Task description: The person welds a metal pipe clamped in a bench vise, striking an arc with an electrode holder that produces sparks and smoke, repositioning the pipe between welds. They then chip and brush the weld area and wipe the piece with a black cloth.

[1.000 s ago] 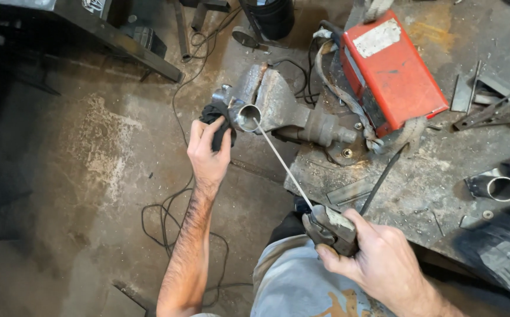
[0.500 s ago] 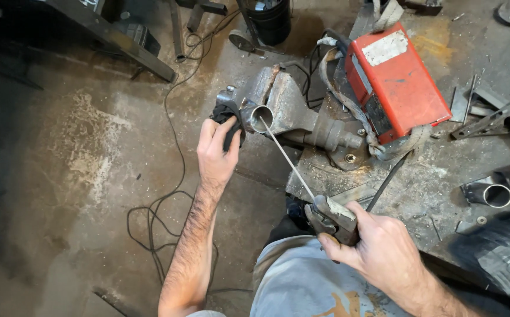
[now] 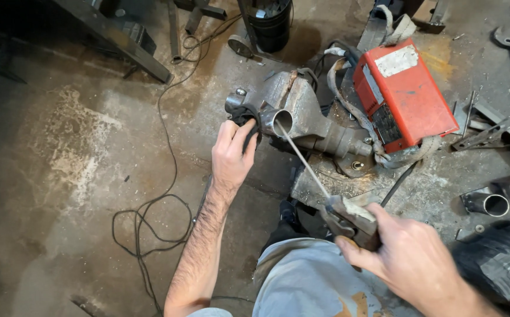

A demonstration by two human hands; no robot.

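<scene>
Left hand (image 3: 232, 155) is gripping the black vise handle (image 3: 244, 114), fingers wrapping it, at 9 o'clock of the short steel pipe (image 3: 281, 121) sitting clamped in the bench vise (image 3: 311, 117). Right hand (image 3: 410, 258) is closing around the electrode holder (image 3: 349, 216) at 5 o'clock of the vise; its rod (image 3: 303, 163) is running up to the pipe mouth. Red welder (image 3: 405, 94) is sitting on the tabletop (image 3: 437, 182) at 3 o'clock of the vise. Cable (image 3: 149, 223) is lying on the floor.

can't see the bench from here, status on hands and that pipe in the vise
Left hand on vise handle. Right hand grips electrode holder, rod tip at clamped pipe. Nothing between.
</scene>
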